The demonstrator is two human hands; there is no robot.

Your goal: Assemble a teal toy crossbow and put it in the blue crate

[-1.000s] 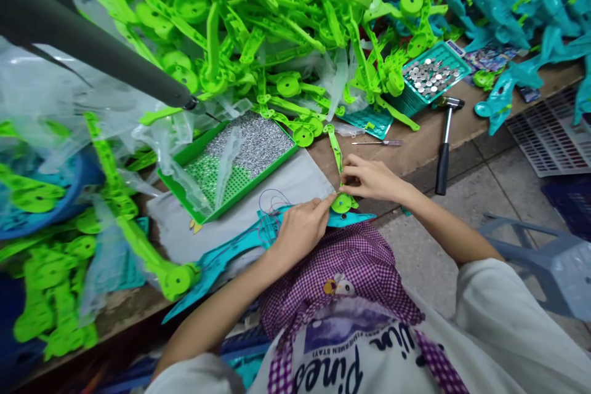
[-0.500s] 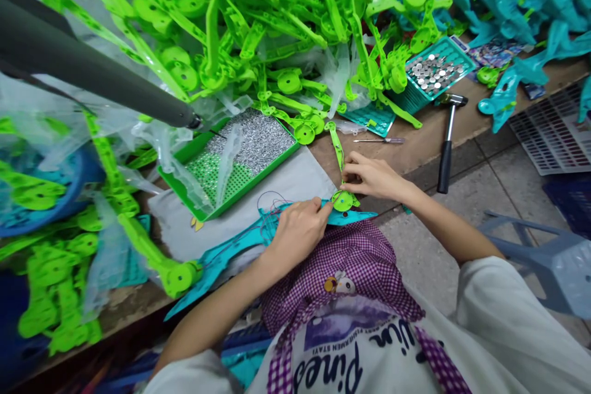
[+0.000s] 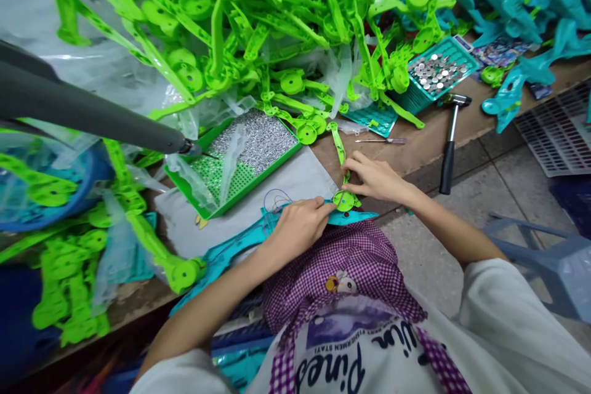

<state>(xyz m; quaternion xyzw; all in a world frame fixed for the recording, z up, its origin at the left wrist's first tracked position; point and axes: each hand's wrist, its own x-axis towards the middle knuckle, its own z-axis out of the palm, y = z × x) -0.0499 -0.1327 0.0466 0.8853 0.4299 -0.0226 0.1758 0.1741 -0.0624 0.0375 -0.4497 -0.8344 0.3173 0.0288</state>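
A long turquoise plastic part (image 3: 231, 250) lies across the table edge at my lap, with thin dark wires looping above its middle. My left hand (image 3: 300, 221) is closed over this part, its thumb and forefinger pointing at a lime-green piece with a round disc (image 3: 345, 201). That disc rests over the right end of the turquoise part, and a slim green arm runs up from it. My right hand (image 3: 376, 178) pinches the green arm just above the disc. The fingertips partly hide where the two parts meet.
Beyond my hands are a green tray (image 3: 247, 186) of small metal screws and a big pile of green parts (image 3: 277, 18). To the right lie a screwdriver (image 3: 381, 141), a teal basket (image 3: 443, 68) of metal discs and a hammer (image 3: 449, 148). A dark rod (image 3: 101, 111) juts in from the left.
The view has shifted slightly, so the table's things sit a little further right. Both hands keep nearly the same hold on the parts.
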